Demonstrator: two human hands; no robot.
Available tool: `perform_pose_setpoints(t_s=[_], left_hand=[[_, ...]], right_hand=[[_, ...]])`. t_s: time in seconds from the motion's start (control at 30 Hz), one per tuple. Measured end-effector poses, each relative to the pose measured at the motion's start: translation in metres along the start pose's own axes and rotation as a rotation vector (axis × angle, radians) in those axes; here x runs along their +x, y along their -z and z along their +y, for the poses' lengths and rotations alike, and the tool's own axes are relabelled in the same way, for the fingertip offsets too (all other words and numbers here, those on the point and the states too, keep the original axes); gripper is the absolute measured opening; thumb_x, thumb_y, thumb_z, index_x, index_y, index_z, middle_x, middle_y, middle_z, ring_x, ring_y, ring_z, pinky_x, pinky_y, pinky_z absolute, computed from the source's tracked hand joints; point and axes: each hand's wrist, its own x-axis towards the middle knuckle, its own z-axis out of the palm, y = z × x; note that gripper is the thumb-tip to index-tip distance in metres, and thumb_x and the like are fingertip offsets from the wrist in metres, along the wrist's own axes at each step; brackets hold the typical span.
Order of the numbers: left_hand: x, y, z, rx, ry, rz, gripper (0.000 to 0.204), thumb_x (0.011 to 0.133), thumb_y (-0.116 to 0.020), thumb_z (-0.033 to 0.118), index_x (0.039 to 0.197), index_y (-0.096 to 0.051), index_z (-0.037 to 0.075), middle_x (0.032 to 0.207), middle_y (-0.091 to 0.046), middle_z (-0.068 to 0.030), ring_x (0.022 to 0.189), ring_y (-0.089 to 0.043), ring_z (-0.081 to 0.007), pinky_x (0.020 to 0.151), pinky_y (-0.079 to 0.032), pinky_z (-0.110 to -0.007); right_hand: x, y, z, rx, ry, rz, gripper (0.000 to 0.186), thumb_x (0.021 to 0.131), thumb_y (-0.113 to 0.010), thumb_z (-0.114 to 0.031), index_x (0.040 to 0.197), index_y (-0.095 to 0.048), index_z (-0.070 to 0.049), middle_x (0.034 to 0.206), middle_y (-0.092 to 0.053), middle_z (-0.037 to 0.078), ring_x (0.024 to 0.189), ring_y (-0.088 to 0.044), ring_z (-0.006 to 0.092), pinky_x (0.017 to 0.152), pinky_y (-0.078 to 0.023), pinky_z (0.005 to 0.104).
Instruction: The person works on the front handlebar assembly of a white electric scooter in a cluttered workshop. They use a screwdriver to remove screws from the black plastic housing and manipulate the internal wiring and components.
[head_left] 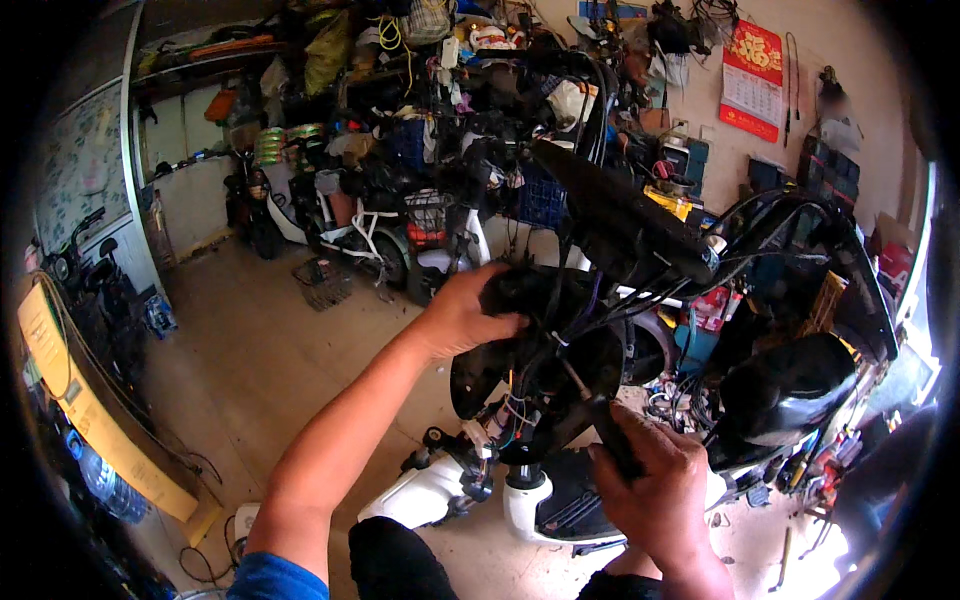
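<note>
A black plastic scooter housing [535, 290] stands open in front of me, with cables running from it. My left hand [462, 316] grips its left upper edge, thumb on the near side and fingers partly hidden behind. In my closed right hand [655, 475] is a screwdriver [618, 440] with a dark handle. Its thin shaft points up and left into the opening; the tip's contact is unclear. Thin coloured wires with pale connectors [478, 437] hang below the housing. White scooter body panels [415, 497] lie beneath, beside my dark-clothed knee.
The scooter's handlebar cables arch above my right hand, near a black rounded part [790, 390]. Tools and parts [800, 460] clutter the right. Parked scooters [345, 235] and crowded shelves stand behind. A yellow board [95, 400] leans at left; a red calendar [752, 80] hangs on the wall.
</note>
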Motion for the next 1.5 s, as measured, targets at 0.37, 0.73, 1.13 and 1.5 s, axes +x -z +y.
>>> perform_pose_setpoints(t_s=[0.37, 0.73, 1.13, 1.5], left_hand=[[0.001, 0.003, 0.005, 0.034, 0.001, -0.034, 0.066, 0.079, -0.082, 0.018, 0.138, -0.058, -0.001, 0.121, -0.071, -0.0097, 0.111, -0.063, -0.0151, 0.103, -0.047, -0.031], [-0.003, -0.003, 0.008, -0.082, -0.012, -0.002, 0.054, 0.080, -0.081, 0.011, 0.130, -0.064, 0.001, 0.114, -0.070, -0.0039, 0.105, -0.061, -0.0119, 0.098, -0.048, -0.031], [-0.005, -0.003, 0.008, 0.147, -0.068, 0.099, 0.057, 0.078, -0.083, 0.023, 0.127, -0.066, 0.000, 0.108, -0.074, -0.0103, 0.098, -0.065, -0.0158, 0.093, -0.051, -0.032], [-0.004, -0.004, -0.008, 0.028, -0.066, 0.114, 0.063, 0.076, -0.084, 0.026, 0.130, -0.065, -0.001, 0.113, -0.074, -0.0118, 0.102, -0.066, -0.0167, 0.096, -0.050, -0.033]], right_hand=[[-0.001, 0.010, -0.011, -0.026, -0.053, -0.080, 0.041, 0.080, -0.080, -0.006, 0.119, -0.070, 0.003, 0.091, -0.074, 0.019, 0.076, -0.075, 0.0322, 0.067, -0.058, 0.0364], [-0.004, 0.004, 0.005, -0.032, 0.061, 0.000, 0.041, 0.076, -0.080, -0.006, 0.115, -0.071, 0.003, 0.086, -0.073, 0.019, 0.071, -0.074, 0.0303, 0.063, -0.057, 0.0345], [0.000, 0.006, 0.010, 0.114, 0.023, 0.012, 0.040, 0.075, -0.079, -0.004, 0.113, -0.072, 0.005, 0.079, -0.072, 0.019, 0.065, -0.074, 0.0284, 0.058, -0.055, 0.0331], [0.000, 0.009, 0.014, 0.096, -0.009, -0.029, 0.040, 0.077, -0.080, -0.006, 0.115, -0.072, 0.004, 0.084, -0.074, 0.019, 0.070, -0.075, 0.0273, 0.064, -0.058, 0.0335]])
